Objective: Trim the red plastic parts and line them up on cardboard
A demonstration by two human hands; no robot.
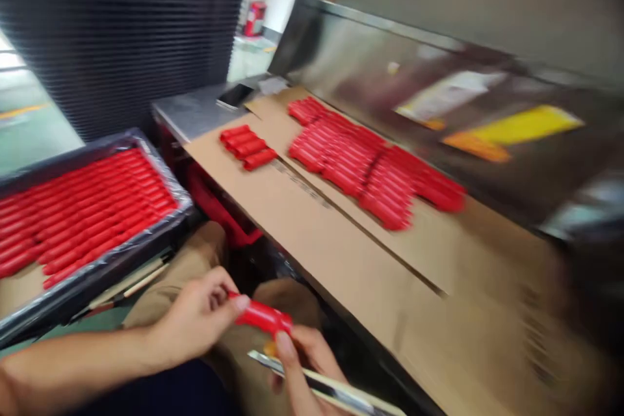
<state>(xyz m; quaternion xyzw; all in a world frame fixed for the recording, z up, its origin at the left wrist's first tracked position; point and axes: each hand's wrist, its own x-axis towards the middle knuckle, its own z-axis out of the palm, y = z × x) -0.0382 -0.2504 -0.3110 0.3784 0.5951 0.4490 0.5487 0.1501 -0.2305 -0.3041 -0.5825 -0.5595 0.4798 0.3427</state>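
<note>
Above my lap, a short red tube (pixel 260 316) is held between both hands. My left hand (pixel 202 315) pinches its left end between thumb and fingers. At the other end, my right hand (pixel 309 367) grips the tube with thumb and fingertips. A thin tool with a pale handle and a metal tip (pixel 326 387) also lies in my right hand, pointing left below the tube. Motion blur hides the finer detail of both.
Cardboard (pixel 312 221) covers the bench, bearing rows of red tubes (pixel 351 156) and a small group (pixel 247 146). A lined crate (pixel 182 201) of red tubes stands at left. A phone (pixel 235 96) lies at the bench's far end. Yellow sheet (pixel 533 125) at back.
</note>
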